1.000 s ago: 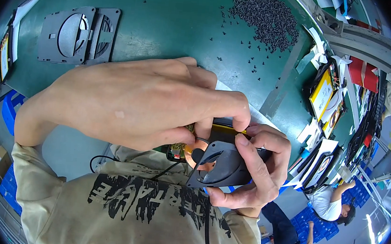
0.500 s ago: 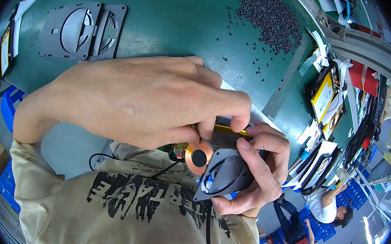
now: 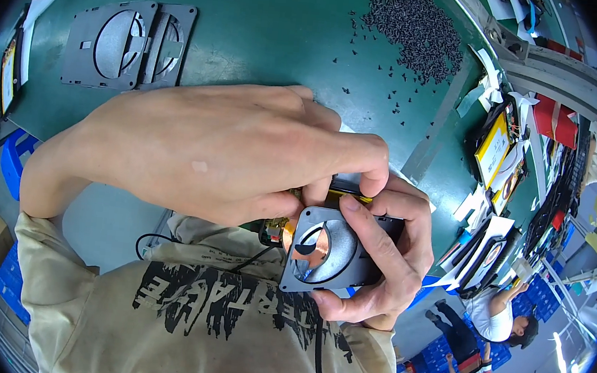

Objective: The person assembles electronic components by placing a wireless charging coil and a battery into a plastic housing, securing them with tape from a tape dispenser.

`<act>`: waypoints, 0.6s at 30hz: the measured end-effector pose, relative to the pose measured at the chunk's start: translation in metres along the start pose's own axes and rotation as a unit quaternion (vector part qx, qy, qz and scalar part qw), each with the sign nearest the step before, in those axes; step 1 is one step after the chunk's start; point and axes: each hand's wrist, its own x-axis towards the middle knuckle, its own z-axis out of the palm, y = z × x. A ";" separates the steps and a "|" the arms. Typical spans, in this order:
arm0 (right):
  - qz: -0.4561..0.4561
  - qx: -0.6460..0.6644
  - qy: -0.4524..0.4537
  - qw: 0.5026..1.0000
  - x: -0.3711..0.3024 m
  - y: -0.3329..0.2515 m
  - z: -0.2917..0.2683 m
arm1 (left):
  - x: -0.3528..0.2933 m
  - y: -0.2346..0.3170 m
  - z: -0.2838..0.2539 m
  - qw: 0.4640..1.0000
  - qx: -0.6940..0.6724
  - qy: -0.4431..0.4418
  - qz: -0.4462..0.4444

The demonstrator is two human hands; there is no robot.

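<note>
My right hand point(image 3: 396, 248) is closed around a dark grey plastic cover plate point(image 3: 370, 258) with a round opening, its thumb on the upper edge. Through that opening shows part of a round copper coil point(image 3: 318, 248). My left hand point(image 3: 223, 155) is closed, gripping an electronic assembly from above; its fingertips hide much of it. A green circuit board edge point(image 3: 275, 231) and a yellow strip point(image 3: 344, 195) of the assembly peek out. The plate lies over the coil, and whether the two touch I cannot tell.
Two similar grey plates point(image 3: 81, 68) overlap on the green table point(image 3: 269, 35) at the far left. A heap of small black screws point(image 3: 415, 30) spreads at the back. On the right lie yellow-edged assemblies point(image 3: 492, 152) and a red box point(image 3: 555, 118). People work beyond.
My right hand has shifted slightly left and turned the cover plate flatter, so it now lies over the copper coil. My left hand has barely moved.
</note>
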 end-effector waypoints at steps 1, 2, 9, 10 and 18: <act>-0.007 0.000 0.002 1.000 0.000 0.001 0.001 | 0.000 0.000 0.000 1.000 0.000 0.000 0.000; -0.014 0.000 0.004 1.000 0.000 0.002 0.002 | 0.000 0.000 -0.001 1.000 -0.004 0.000 0.003; -0.020 -0.019 0.003 1.000 0.000 0.003 0.003 | 0.000 -0.007 0.008 0.997 0.029 0.055 0.049; -0.020 -0.023 0.001 1.000 0.000 0.003 0.003 | 0.000 -0.007 0.008 0.997 0.029 0.056 0.049; 0.000 -0.025 0.014 1.000 -0.004 0.001 0.003 | 0.000 0.011 0.005 0.979 0.006 0.124 0.162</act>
